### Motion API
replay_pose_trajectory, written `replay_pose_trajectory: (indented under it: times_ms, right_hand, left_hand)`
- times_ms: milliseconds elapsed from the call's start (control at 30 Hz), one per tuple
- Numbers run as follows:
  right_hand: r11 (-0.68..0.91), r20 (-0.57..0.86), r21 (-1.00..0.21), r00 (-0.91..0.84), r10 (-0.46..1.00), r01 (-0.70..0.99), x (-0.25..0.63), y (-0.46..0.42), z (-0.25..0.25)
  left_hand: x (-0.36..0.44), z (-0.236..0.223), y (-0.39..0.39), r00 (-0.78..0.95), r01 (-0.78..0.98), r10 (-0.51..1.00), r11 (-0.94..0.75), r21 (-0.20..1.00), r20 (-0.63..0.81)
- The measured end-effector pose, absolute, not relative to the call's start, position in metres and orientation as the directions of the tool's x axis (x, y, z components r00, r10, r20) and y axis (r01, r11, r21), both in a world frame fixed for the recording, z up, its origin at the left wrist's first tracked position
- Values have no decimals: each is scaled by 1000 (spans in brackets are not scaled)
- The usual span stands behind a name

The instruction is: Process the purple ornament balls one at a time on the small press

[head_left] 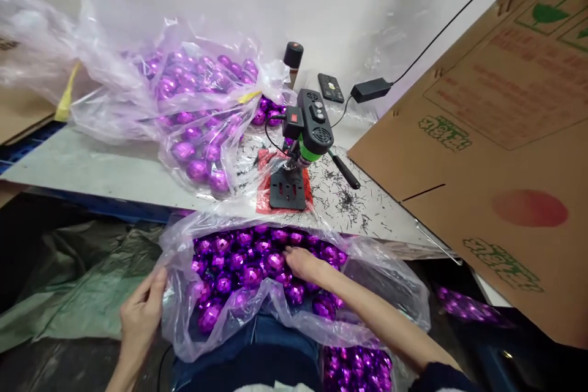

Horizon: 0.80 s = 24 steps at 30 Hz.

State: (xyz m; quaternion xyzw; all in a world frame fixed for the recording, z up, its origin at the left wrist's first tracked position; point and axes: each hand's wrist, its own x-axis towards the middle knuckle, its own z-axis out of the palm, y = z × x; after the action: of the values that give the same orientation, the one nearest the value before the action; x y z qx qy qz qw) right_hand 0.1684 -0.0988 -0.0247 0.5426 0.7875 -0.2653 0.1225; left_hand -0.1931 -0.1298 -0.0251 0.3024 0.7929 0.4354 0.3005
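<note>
A clear plastic bag [294, 324] lies open across my lap, full of shiny purple mirrored balls [252, 274]. My left hand [143, 306] is at the bag's left edge, its thumb and fingers closed on the plastic. My right hand [302, 263] reaches into the bag among the balls. Its fingers are curled together, and whatever lies between their tips is hidden. Beyond the bag, a small black drill-like machine [315, 122] stands over a slotted black plate [287, 188] on red material at the table's front edge.
A second plastic bag of purple balls [197, 168] sits on the table [92, 165] at left. Behind the machine are a black-capped bottle [293, 55], a phone [331, 87] and a power adapter [371, 90]. Black scraps [346, 199] litter the tabletop. A large cardboard box [487, 135] stands at right.
</note>
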Motion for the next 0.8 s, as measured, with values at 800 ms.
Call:
replay_pose_trajectory:
  times_ms: [800]
  right_hand:
    - [195,-437,-564,-490,755,803,130,-181,-9]
  left_hand:
    - [-213,-18,-109,-583,385,812,317,867,-38]
